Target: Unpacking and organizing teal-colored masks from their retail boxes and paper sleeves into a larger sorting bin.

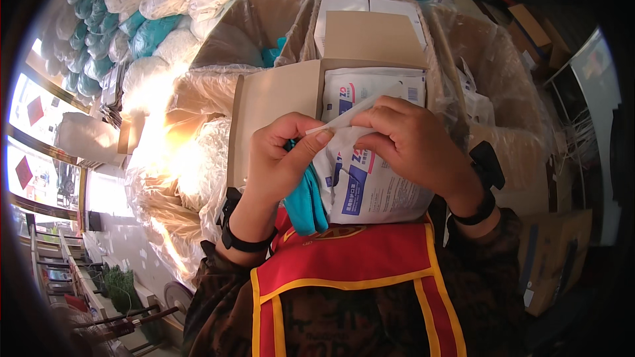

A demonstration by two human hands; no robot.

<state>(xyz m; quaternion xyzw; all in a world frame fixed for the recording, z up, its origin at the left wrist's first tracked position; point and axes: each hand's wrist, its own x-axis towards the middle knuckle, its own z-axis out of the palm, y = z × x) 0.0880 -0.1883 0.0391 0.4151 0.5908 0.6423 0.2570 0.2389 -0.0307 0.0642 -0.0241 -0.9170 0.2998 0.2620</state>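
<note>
My left hand (278, 158) is closed, thumb and fingers pinching the upper edge of a white printed packet (323, 166). A folded teal cloth-like piece (307, 202) hangs below that hand; whether the fingers also grip it is hidden. My right hand (413, 145) is closed too, its fingertips at the white strip-like edge of the packet, close to my left thumb. Both hands are above an open cardboard box (271, 102). White, blue-printed packets (390, 193) lie beneath my hands, partly covered by them.
Plastic-lined cartons stand behind, one (254, 23) holding teal pieces, another (486, 53) holding white packets. Teal and white bagged bundles (155, 36) are piled at the far left. Crumpled clear plastic (205, 165) lies beside the box. A closed carton (555, 251) stands at right.
</note>
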